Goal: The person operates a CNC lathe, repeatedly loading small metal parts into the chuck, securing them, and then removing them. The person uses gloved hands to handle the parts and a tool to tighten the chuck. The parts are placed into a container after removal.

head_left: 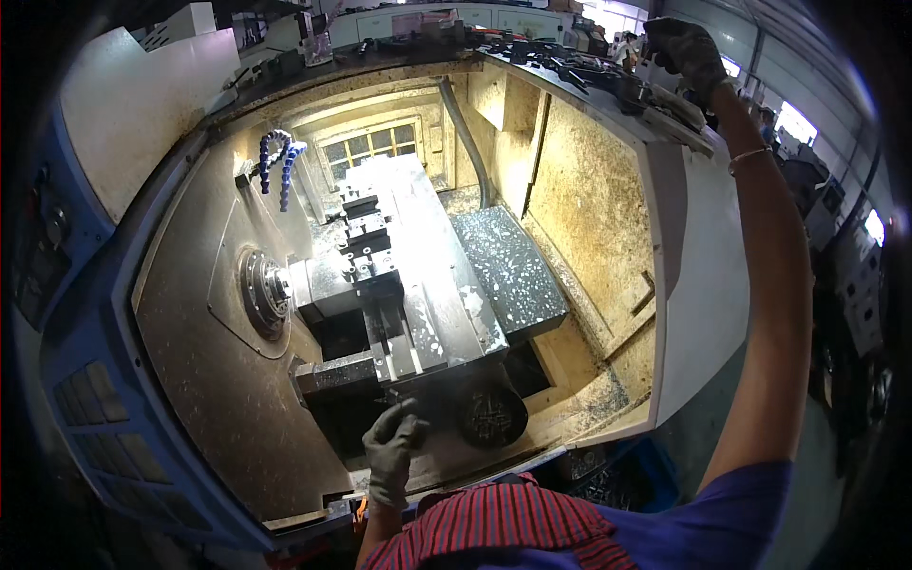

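Note:
My left hand (389, 454), in a grey glove, is at the front opening of a lathe. Its fingers are curled together with a small dark piece at their tips, too unclear to name. Stretched far to the right, my gloved right hand (686, 52) is over the machine's top ledge, fingers bent down and pinched; what they hold cannot be made out. Inside the lathe, the round spindle nose (269, 293) is on the left wall. Facing it, several tool holders (366, 247) stand in a row on the bright metal slide (432, 256).
Blue and black coolant hoses (282, 166) hang above the spindle. A chip-covered dark block (513, 266) lies right of the slide. Loose tools (570, 71) cover the top ledge. Below, a round dark part (492, 416) is near the front edge, and a blue bin (655, 475) stands outside.

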{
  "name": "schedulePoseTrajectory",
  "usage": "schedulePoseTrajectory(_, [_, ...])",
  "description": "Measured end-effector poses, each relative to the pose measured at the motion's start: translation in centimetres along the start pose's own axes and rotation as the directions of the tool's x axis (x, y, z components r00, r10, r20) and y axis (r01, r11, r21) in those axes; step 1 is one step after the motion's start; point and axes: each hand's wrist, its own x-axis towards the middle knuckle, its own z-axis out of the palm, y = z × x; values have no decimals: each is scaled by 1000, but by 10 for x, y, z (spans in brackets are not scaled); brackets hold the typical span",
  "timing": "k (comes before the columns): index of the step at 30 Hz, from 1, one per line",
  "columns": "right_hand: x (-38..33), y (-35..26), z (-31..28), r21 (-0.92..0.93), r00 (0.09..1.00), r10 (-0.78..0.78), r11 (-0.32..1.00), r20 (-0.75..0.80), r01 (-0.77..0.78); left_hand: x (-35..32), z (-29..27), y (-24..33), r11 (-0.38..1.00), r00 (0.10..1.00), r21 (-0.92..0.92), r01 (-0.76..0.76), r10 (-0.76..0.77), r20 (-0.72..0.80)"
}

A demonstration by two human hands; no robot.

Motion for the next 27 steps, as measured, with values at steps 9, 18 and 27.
schedulePoseTrajectory(9, [11,10,54,-305,995,-70,951,-66,47,-27,-54,-22,996,979,-26,86,-89,-182])
schedulePoseTrajectory(18, [35,61,28,-348,985,44,937,165,16,-15,-44,-35,994,983,-42,102,-107,-148])
schedulePoseTrajectory(27, [9,-90,138,-142,910,-409,899,62,414,-25,-91,-22,985,951,139,-97,133,-281])
